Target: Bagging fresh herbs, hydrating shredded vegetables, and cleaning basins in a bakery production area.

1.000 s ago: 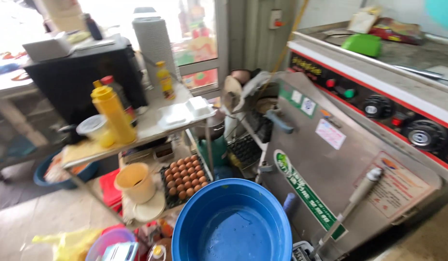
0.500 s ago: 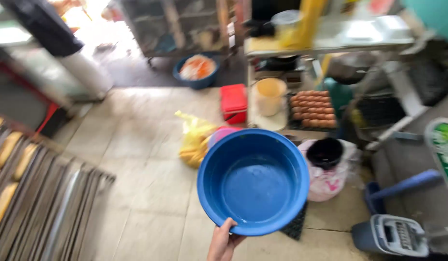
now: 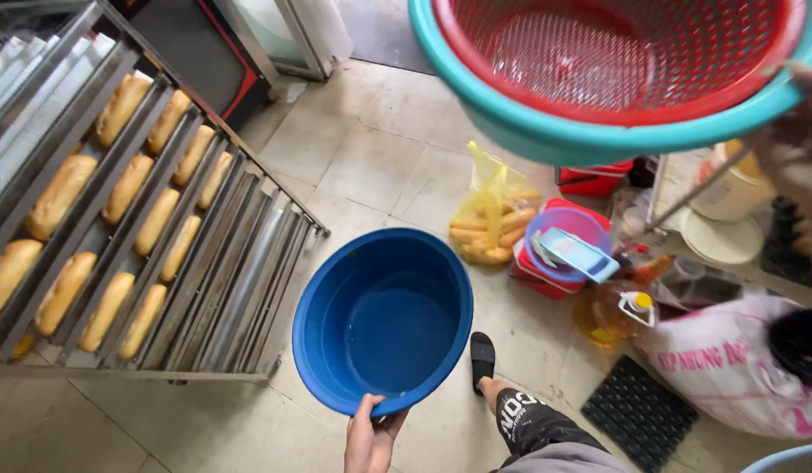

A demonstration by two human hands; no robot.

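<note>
My left hand (image 3: 371, 434) grips the near rim of a large round blue basin (image 3: 384, 320), which hangs empty above the tiled floor. At the top right, a teal basin (image 3: 546, 123) with a red mesh colander (image 3: 616, 52) nested inside it is held up close to the camera. My right hand (image 3: 796, 144), blurred at the right edge, holds that teal basin by its rim.
A metal rack (image 3: 240, 271) with several bread loaves (image 3: 117, 219) fills the left. On the floor to the right sit a yellow bag of bread (image 3: 489, 219), a purple bowl (image 3: 568, 250), an oil bottle (image 3: 616, 311), a pink-white sack (image 3: 739, 368) and a black mat (image 3: 638, 412). My sandalled foot (image 3: 482, 359) stands beside the blue basin.
The view has swung left, so the bread rack fills more of the frame. The teal basin with the red colander has come into view at the top right. The blue basin stays held.
</note>
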